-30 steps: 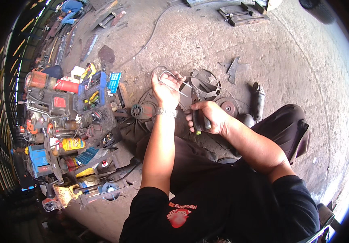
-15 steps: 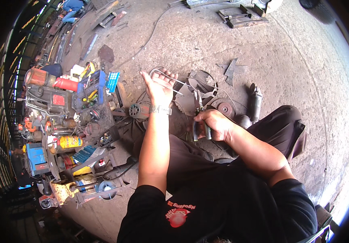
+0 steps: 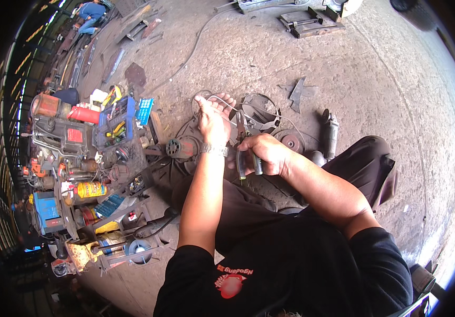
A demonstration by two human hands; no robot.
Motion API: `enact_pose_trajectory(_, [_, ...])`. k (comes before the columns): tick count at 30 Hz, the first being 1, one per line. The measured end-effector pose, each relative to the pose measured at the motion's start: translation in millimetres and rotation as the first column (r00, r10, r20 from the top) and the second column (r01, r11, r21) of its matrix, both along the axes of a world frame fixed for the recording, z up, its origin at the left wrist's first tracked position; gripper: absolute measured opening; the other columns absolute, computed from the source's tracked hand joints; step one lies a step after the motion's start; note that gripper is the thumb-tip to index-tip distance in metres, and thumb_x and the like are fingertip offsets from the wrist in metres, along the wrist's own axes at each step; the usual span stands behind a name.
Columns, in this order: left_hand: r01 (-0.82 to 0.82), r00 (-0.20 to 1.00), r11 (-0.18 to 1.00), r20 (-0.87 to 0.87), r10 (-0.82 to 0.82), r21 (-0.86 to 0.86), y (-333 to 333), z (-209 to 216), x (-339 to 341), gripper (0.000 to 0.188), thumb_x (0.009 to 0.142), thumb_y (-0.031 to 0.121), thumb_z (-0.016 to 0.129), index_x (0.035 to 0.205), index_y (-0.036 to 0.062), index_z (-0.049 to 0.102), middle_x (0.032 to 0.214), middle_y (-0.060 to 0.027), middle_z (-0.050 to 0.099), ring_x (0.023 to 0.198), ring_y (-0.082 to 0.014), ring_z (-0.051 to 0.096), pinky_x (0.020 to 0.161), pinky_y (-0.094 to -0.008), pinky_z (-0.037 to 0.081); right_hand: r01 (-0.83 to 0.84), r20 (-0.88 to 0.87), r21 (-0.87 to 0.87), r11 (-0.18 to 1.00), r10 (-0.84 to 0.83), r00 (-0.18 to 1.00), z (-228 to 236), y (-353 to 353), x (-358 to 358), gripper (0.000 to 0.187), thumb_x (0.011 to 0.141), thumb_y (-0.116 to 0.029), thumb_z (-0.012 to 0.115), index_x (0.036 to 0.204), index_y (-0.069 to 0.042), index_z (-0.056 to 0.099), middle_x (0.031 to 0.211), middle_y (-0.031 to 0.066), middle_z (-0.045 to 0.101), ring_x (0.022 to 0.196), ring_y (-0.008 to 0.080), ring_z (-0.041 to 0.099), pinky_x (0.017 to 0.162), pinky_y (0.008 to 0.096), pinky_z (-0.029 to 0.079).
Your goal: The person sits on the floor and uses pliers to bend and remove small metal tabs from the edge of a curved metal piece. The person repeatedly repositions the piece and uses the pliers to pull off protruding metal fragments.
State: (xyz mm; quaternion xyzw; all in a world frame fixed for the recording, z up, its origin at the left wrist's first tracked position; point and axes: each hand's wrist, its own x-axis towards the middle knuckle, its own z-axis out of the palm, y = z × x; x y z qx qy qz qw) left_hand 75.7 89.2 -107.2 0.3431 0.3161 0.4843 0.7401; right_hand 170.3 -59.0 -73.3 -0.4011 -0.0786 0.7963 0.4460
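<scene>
My left hand (image 3: 215,119) is closed around a thin bent metal rod (image 3: 223,101), palm turned up, with the thumb over it. A watch circles that wrist. In my right hand (image 3: 271,153) is a pair of pliers (image 3: 240,127), its handles gripped and its jaws reaching to the rod beside my left fingers. Whether the jaws bite the rod cannot be made out. Beneath and beyond the pliers lies a curved strip of sheet metal (image 3: 262,110). A power tool with a round vented end (image 3: 174,148) lies left of my left wrist.
An angle grinder (image 3: 330,134) lies on the concrete to the right, near a round disc (image 3: 291,141). Scrap sheet metal (image 3: 297,95) is farther off. On the left are a blue toolbox (image 3: 124,119), a yellow bottle (image 3: 91,189) and cluttered tools. A person (image 3: 89,16) crouches far left.
Both hands have drawn closer together. My right hand moved left with the pliers, bringing the jaws to the rod. My left thumb and fingers have closed in on the rod.
</scene>
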Motion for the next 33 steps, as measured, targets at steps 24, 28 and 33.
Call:
enact_pose_trajectory(24, [0.04, 0.981, 0.974, -0.193, 0.004, 0.223, -15, 17, 4, 0.031, 0.107, 0.03, 0.052, 0.098, 0.0021, 0.06, 0.062, 0.0063, 0.038, 0.049, -0.0032, 0.032, 0.043, -0.0217, 0.027, 0.198, -0.279, -0.073, 0.977, -0.211, 0.937, 3, -5, 7, 0.011, 0.094, -0.012, 0.05, 0.097, -0.002, 0.054, 0.076, 0.0059, 0.054, 0.062, 0.019, 0.052, 0.057, 0.0379, 0.048])
enact_pose_trajectory(28, [0.051, 0.994, 0.96, -0.111, -0.022, 0.274, -14, 13, 1, 0.035, 0.108, 0.03, 0.05, 0.103, -0.0027, 0.06, 0.061, 0.0067, 0.034, 0.049, -0.0032, 0.031, 0.044, -0.0218, 0.027, 0.213, -0.4, -0.064, 0.975, -0.22, 0.89, 10, -10, 6, 0.012, 0.091, -0.01, 0.047, 0.099, -0.003, 0.051, 0.077, 0.0043, 0.05, 0.064, 0.018, 0.048, 0.061, 0.0368, 0.044])
enact_pose_trajectory(33, [0.006, 1.0, 0.966, -0.026, 0.0, 0.259, -18, 10, 0, 0.036, 0.108, 0.03, 0.049, 0.1, -0.0027, 0.059, 0.06, 0.0068, 0.032, 0.049, -0.0036, 0.028, 0.044, -0.0222, 0.027, 0.237, -0.471, -0.07, 0.969, -0.242, 0.848, 8, -8, -1, 0.012, 0.088, -0.013, 0.052, 0.096, -0.005, 0.051, 0.078, 0.0034, 0.048, 0.066, 0.0175, 0.046, 0.061, 0.0342, 0.041])
